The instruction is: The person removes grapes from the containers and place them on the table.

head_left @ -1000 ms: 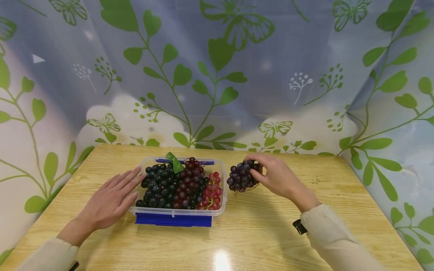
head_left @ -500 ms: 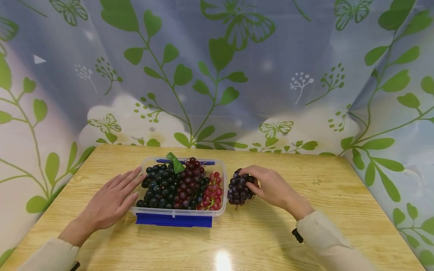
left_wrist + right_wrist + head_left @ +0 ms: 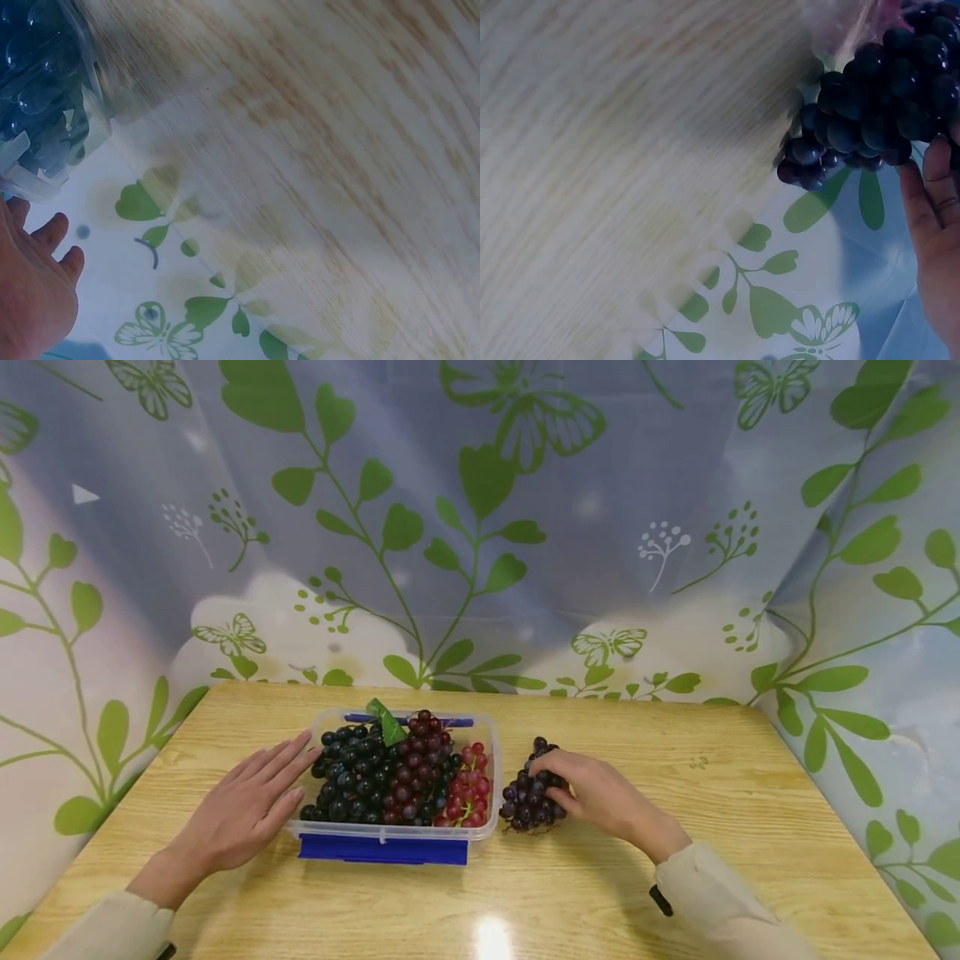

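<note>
A clear plastic container (image 3: 386, 832) with a blue clip holds black grapes (image 3: 352, 777), a dark red bunch (image 3: 412, 768) and bright red grapes (image 3: 470, 787). My left hand (image 3: 243, 802) lies with straight fingers along the container's left side, fingertips at its rim. To the right of the container, my right hand (image 3: 600, 793) grips a bunch of dark purple grapes (image 3: 528, 802) from its right side, thumb and fingers on the fruit. The right wrist view shows the same dark bunch (image 3: 885, 97) with the fingers at its edge.
A green leaf (image 3: 387, 723) pokes up at the container's back. The wooden table (image 3: 637, 893) ends at a patterned curtain (image 3: 480, 568) behind and at both sides.
My right hand has brought the dark purple bunch nearer to the table's front, still close to the container's right side. The left hand and container have stayed put.
</note>
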`<state>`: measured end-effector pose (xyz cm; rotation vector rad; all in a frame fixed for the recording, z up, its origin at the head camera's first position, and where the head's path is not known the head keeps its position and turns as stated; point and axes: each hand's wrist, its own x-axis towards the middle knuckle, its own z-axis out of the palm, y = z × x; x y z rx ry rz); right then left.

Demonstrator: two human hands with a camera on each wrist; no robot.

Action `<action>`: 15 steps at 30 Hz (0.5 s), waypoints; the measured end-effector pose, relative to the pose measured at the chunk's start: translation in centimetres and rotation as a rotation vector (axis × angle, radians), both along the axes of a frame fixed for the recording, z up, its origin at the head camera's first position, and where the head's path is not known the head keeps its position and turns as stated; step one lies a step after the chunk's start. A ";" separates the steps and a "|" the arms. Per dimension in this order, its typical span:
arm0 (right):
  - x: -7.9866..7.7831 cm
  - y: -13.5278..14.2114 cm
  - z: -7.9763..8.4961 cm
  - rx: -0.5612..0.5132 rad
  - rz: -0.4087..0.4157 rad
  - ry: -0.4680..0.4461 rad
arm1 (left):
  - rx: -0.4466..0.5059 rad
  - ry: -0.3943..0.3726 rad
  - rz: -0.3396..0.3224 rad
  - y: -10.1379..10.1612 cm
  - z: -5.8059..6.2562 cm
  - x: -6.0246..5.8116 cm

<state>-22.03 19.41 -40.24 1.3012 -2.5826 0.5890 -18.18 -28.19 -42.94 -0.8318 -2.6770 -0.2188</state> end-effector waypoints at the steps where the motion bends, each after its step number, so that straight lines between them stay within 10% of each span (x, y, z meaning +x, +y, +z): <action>1: 0.0 0.0 -0.1 0.005 0.004 -0.005 | 0.001 0.000 0.000 0.0 0.0 0.0; 15: 0.3 -0.6 -0.8 0.015 0.127 0.078 | 0.010 0.003 0.001 -0.1 -0.3 -0.1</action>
